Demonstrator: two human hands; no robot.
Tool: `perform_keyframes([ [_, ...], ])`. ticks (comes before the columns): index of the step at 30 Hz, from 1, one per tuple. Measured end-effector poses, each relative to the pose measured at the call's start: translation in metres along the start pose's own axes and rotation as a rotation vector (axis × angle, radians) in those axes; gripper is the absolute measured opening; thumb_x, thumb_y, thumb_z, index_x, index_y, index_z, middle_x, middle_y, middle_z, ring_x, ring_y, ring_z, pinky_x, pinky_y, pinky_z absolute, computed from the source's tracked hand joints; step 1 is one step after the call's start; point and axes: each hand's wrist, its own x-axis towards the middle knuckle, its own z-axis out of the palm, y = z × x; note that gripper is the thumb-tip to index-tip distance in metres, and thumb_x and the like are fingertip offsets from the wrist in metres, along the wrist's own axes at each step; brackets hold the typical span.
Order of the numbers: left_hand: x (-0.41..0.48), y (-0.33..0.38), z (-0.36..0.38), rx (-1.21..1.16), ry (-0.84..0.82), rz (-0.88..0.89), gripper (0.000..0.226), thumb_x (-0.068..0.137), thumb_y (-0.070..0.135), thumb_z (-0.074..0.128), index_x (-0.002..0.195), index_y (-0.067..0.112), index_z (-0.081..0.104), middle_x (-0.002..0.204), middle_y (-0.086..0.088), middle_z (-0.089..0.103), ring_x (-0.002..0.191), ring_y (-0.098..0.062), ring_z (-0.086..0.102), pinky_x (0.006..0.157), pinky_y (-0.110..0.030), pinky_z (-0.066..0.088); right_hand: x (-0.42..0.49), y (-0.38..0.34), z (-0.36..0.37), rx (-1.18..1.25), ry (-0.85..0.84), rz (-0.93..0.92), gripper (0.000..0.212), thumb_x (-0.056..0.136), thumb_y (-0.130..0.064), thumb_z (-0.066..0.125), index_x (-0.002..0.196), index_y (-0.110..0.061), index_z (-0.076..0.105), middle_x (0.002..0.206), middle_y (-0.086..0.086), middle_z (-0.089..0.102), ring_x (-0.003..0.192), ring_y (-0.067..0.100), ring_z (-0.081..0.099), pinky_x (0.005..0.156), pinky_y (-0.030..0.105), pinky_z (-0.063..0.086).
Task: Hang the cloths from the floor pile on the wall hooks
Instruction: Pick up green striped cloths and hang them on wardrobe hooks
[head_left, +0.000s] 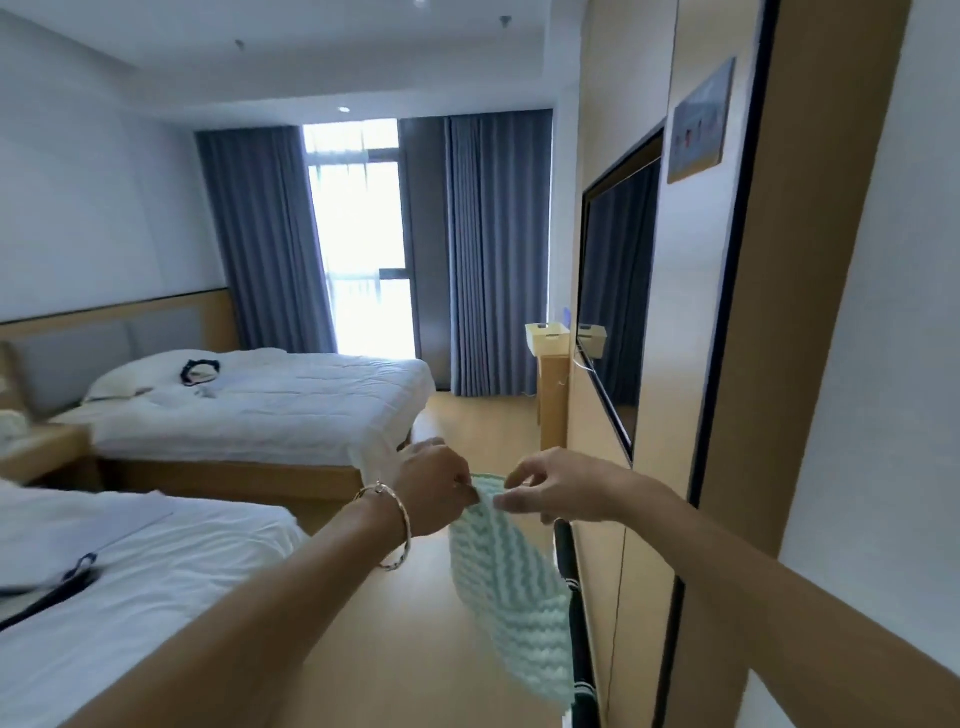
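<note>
Currently left hand (436, 488) and right hand (563, 491) pinch cloth (506, 587) by top edge, fingers (465, 493) clamped on it; mint, chunky zigzag ribs, hangs limp.

One wide-angle head view faces forward along the room: left hand (436, 488) and right hand (561, 486) close at lower centre, bright grey-curtained window (358, 234) far at upper centre.

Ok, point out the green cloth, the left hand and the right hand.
green cloth (504, 582), head view, middle of the hanging ribbed panel.
left hand (436, 488), head view, back of the hand.
right hand (563, 491), head view, back of the hand.
</note>
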Motion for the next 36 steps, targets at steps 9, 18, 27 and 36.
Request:
perform_keyframes([
  [9, -0.122, -0.017, -0.016, 0.092, 0.038, -0.264, 0.044, 0.087, 0.04, 0.052, 0.057, 0.009, 0.047, 0.072, -0.007, 0.059, 0.076, -0.026, 0.057, 0.064, -0.028, 0.04, -0.013, -0.056, 0.088, -0.213, 0.001, -0.24, 0.013, 0.087, -0.026, 0.053, 0.088, -0.018, 0.063, 0.085, 0.001, 0.059, 0.075, 0.018, 0.054, 0.049, 0.021, 0.036],
  [18, -0.316, -0.087, -0.092, 0.023, -0.214, -0.509, 0.043, 0.086, 0.048, 0.059, 0.059, 0.015, 0.056, 0.065, 0.001, 0.056, 0.064, -0.016, 0.05, 0.066, -0.031, 0.044, -0.05, -0.202, 0.113, -0.09, -0.062, -0.627, 0.019, 0.088, -0.015, 0.05, 0.085, -0.026, 0.065, 0.083, -0.014, 0.061, 0.085, 0.01, 0.058, 0.074, 0.026, 0.044],
  [27, -0.58, -0.114, -0.166, -0.04, 0.141, -0.898, 0.03, 0.092, 0.032, 0.053, 0.066, 0.026, 0.039, 0.065, 0.006, 0.044, 0.06, -0.009, 0.039, 0.055, -0.026, 0.028, -0.157, -0.41, 0.233, -0.136, -0.315, -0.922, 0.016, 0.092, -0.02, 0.05, 0.088, -0.02, 0.066, 0.087, -0.003, 0.065, 0.082, 0.014, 0.058, 0.073, 0.026, 0.045],
  [36, -0.849, -0.102, -0.225, 0.031, 0.336, -1.204, 0.017, 0.096, 0.027, 0.046, 0.086, 0.017, 0.056, 0.079, 0.005, 0.057, 0.075, -0.013, 0.049, 0.055, -0.013, 0.031, -0.33, -0.614, 0.379, -0.193, -0.499, -1.232, 0.026, 0.095, -0.014, 0.038, 0.088, -0.023, 0.061, 0.104, 0.003, 0.059, 0.092, 0.017, 0.052, 0.074, 0.025, 0.042],
])
